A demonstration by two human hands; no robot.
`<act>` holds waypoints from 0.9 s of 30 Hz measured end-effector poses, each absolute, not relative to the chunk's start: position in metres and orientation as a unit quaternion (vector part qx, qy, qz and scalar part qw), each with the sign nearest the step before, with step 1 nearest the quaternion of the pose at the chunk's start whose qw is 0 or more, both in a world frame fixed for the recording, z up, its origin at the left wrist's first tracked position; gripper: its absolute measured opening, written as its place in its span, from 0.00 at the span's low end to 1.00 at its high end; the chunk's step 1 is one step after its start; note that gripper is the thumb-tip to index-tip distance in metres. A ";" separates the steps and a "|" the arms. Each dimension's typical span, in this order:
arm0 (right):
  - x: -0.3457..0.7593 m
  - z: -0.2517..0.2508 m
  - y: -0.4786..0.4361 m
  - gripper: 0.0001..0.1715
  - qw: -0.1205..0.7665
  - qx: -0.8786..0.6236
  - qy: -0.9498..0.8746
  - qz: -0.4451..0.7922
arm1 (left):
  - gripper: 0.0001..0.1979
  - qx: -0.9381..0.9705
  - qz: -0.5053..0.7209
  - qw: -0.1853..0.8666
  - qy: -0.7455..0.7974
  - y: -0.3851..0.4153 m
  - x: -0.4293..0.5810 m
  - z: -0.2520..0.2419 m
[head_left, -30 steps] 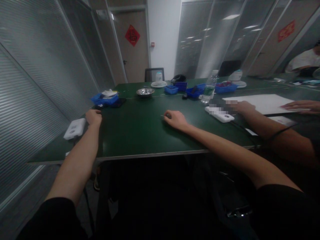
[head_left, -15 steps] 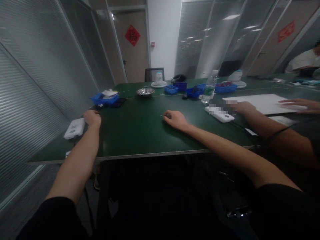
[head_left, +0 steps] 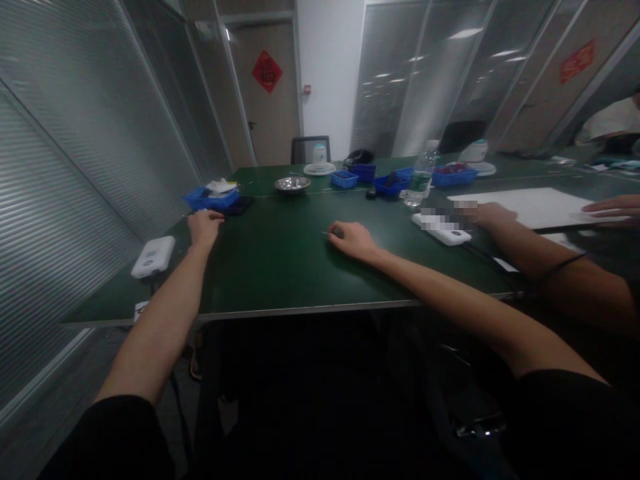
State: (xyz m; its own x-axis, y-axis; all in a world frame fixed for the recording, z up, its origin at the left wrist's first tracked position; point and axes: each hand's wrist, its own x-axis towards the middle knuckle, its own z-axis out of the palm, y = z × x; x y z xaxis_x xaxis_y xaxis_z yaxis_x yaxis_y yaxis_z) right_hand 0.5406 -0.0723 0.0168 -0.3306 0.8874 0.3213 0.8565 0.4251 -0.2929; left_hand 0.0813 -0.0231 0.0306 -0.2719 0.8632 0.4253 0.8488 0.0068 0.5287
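My left hand (head_left: 204, 228) is over the left part of the green table (head_left: 270, 267), just in front of a blue tray (head_left: 200, 200) with white and yellow items in it. Its fingers are bent together; a thin sliver shows beside them, but what they hold is too small to make out. To the right, my right hand (head_left: 353, 240) rests on the table with the fingers curled closed. From its grip a thin, pale tip pokes out to the left; the rest is hidden. A dark flat object (head_left: 240, 205) lies beside the tray.
A white device (head_left: 153, 257) with a cable lies at the left edge. Farther back are a metal bowl (head_left: 292, 185), blue baskets (head_left: 344, 179) and a water bottle (head_left: 423, 175). At right, another person's arm (head_left: 540, 257) reaches past a white power bank-like device (head_left: 443, 231) to white sheets (head_left: 540, 203).
My left hand has moved right and slightly away from me, off the white device's side and toward the blue tray. My right hand stays in place.
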 end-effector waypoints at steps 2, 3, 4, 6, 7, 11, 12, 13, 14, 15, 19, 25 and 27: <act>0.541 0.016 -0.071 0.17 0.222 -0.533 -0.816 0.035 | 0.09 0.607 0.432 0.017 0.667 -0.015 0.101 0.028; 0.541 0.015 -0.071 0.17 0.224 -0.529 -0.818 0.038 | 0.10 0.625 0.457 0.031 0.632 -0.012 0.115 0.027; 0.542 0.015 -0.071 0.17 0.228 -0.522 -0.821 0.042 | 0.11 0.653 0.468 0.052 0.592 -0.010 0.130 0.026; 0.542 0.015 -0.072 0.16 0.242 -0.495 -0.833 0.054 | 0.12 0.717 0.463 0.113 0.508 -0.012 0.164 0.023; 0.542 0.015 -0.072 0.16 0.251 -0.476 -0.841 0.059 | 0.13 0.747 0.449 0.145 0.468 -0.015 0.181 0.022; 0.542 0.015 -0.074 0.15 0.287 -0.398 -0.869 0.068 | 0.19 0.830 0.356 0.244 0.352 -0.033 0.237 0.016; 0.542 0.014 -0.075 0.15 0.293 -0.383 -0.873 0.068 | 0.19 0.838 0.339 0.257 0.341 -0.036 0.246 0.015; 0.542 0.014 -0.075 0.15 0.296 -0.370 -0.878 0.069 | 0.19 0.842 0.327 0.266 0.336 -0.039 0.251 0.013; 0.542 0.014 -0.075 0.14 0.297 -0.359 -0.882 0.069 | 0.20 0.844 0.320 0.273 0.333 -0.041 0.255 0.011; 0.541 0.014 -0.076 0.14 0.296 -0.350 -0.886 0.068 | 0.20 0.844 0.319 0.276 0.332 -0.042 0.256 0.009; 0.540 0.014 -0.078 0.13 0.278 -0.346 -0.895 0.053 | 0.22 0.840 0.325 0.287 0.327 -0.040 0.253 0.006; 0.541 0.016 -0.080 0.14 0.266 -0.342 -0.900 0.038 | 0.21 0.832 0.326 0.305 0.329 -0.041 0.253 0.007; 0.541 0.015 -0.080 0.14 0.264 -0.335 -0.904 0.030 | 0.22 0.830 0.326 0.316 0.323 -0.042 0.254 0.006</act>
State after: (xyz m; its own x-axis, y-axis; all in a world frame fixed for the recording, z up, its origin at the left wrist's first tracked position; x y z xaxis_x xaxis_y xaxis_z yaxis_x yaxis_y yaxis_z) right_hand 0.5413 -0.0799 0.0155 -0.6366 0.6213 0.4569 0.5895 0.7740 -0.2312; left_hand 0.2539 -0.0419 0.0065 0.5793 0.7425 0.3364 0.3303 -0.5911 0.7358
